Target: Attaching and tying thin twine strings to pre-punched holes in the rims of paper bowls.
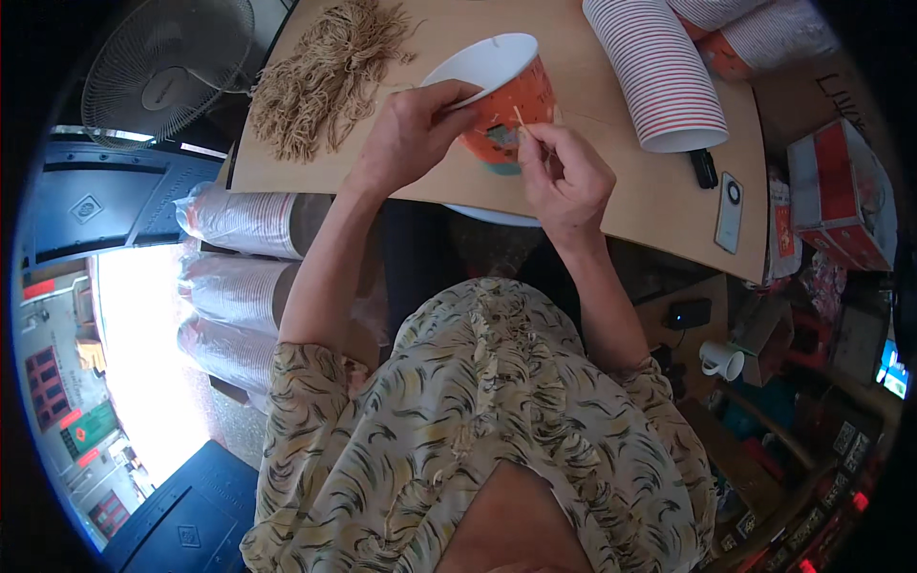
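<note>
An orange paper bucket (537,88) with a white inside stands tilted at the table's near edge. My left hand (409,136) is closed on its rim at the left, fingers over the edge and thumb against the outer wall. With thumb and forefinger pinched, my right hand (571,181) holds a thin tan cord (519,116) against the bucket's printed side. Only a short end of that cord shows above the fingers. To the left lies a loose heap of tan cords (330,81) on the wooden table (611,196).
A long stack of nested white paper buckets (659,76) lies at the right. Near it are a black object (703,169) and a phone (729,212). Plastic-wrapped bucket stacks (234,286) sit below the table at left. A fan (167,86) and a white mug (721,361) flank the table.
</note>
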A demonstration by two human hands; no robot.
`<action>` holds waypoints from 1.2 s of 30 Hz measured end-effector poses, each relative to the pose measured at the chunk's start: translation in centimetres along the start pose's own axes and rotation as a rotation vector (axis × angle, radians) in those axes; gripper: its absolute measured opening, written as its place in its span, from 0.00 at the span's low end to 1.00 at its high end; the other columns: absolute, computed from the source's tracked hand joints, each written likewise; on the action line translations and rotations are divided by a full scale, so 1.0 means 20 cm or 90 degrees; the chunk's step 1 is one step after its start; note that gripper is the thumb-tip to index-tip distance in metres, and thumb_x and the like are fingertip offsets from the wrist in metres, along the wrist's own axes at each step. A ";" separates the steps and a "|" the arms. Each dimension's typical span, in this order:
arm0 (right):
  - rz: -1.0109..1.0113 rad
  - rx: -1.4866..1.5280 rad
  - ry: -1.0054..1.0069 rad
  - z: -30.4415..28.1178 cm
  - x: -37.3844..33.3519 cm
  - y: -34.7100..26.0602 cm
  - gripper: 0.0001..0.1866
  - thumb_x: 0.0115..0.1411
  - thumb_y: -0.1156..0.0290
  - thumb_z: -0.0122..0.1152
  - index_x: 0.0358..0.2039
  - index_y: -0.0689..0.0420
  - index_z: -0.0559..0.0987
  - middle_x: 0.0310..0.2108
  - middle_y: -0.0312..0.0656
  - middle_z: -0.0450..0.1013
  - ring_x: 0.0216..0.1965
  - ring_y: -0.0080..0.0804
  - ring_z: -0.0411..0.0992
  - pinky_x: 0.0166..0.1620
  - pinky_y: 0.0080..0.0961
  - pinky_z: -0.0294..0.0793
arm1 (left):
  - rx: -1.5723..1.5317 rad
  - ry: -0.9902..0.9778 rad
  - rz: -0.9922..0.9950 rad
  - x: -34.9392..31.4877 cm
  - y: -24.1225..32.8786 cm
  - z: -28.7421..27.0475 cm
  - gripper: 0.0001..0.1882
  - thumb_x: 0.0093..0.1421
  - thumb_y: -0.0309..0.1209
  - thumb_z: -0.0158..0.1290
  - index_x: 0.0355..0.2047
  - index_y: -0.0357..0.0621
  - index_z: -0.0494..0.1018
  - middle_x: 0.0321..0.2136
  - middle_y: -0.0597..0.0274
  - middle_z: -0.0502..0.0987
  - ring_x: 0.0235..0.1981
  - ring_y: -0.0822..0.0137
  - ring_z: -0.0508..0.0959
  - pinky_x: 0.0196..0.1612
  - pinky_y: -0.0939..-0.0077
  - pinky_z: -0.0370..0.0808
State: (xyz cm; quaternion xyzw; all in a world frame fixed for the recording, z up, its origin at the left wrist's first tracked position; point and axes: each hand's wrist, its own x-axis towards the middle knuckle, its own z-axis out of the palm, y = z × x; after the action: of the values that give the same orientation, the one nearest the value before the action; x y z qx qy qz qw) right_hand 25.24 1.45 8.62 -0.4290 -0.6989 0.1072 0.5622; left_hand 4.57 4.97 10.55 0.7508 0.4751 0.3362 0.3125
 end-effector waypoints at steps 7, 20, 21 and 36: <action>-0.008 -0.058 0.023 0.08 0.02 0.14 0.07 0.56 0.78 0.69 0.34 0.58 0.79 0.33 0.42 0.78 0.34 0.40 0.79 0.35 0.31 0.78 | -0.067 0.029 0.117 0.02 -0.06 0.00 0.17 0.61 0.25 0.60 0.51 0.37 0.76 0.47 0.52 0.80 0.39 0.62 0.83 0.38 0.71 0.81; -0.024 0.007 0.033 0.04 0.11 0.10 0.07 0.61 0.73 0.67 0.39 0.60 0.81 0.29 0.39 0.79 0.28 0.28 0.77 0.34 0.21 0.76 | -0.083 0.000 -0.020 -0.01 -0.07 -0.11 0.19 0.65 0.33 0.60 0.55 0.42 0.77 0.33 0.71 0.81 0.28 0.83 0.72 0.30 0.85 0.71; 0.105 0.093 0.048 0.00 0.15 0.10 0.07 0.62 0.72 0.66 0.39 0.60 0.82 0.29 0.37 0.79 0.27 0.25 0.76 0.33 0.20 0.75 | -0.083 -0.001 -0.019 -0.01 -0.06 -0.12 0.19 0.65 0.33 0.60 0.55 0.42 0.77 0.33 0.71 0.81 0.28 0.83 0.72 0.30 0.85 0.71; -0.056 0.260 -0.155 -0.14 0.29 -0.08 0.10 0.66 0.68 0.63 0.38 0.63 0.82 0.31 0.38 0.79 0.33 0.24 0.79 0.38 0.19 0.78 | 0.004 -0.049 -0.006 -0.11 -0.01 -0.12 0.12 0.63 0.28 0.59 0.47 0.45 0.82 0.32 0.58 0.83 0.30 0.66 0.80 0.37 0.72 0.78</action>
State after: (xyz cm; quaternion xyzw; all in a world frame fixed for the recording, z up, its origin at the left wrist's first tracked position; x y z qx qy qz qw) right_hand 26.84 3.69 14.56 -0.2596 -0.7433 0.2725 0.5531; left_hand 1.95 3.39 11.31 0.7620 0.4673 0.3042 0.3293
